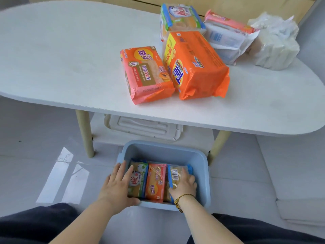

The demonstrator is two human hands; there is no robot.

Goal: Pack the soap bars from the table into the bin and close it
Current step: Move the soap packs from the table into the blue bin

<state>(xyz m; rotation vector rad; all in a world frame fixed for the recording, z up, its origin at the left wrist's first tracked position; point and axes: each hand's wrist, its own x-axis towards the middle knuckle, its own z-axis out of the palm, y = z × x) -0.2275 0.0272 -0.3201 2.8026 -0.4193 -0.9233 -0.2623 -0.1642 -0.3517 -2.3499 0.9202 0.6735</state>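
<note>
In the lower centre, your left hand (pixel 117 186) lies with straight fingers on the green-edged soap pack (pixel 138 180) at the blue bin (pixel 165 146)'s left side. Your right hand (pixel 183 186) curls its fingers over the blue-edged soap pack (pixel 175 175). The Tide pack (pixel 195 66) lies on the white table (pixel 70 59), upper right.
</note>
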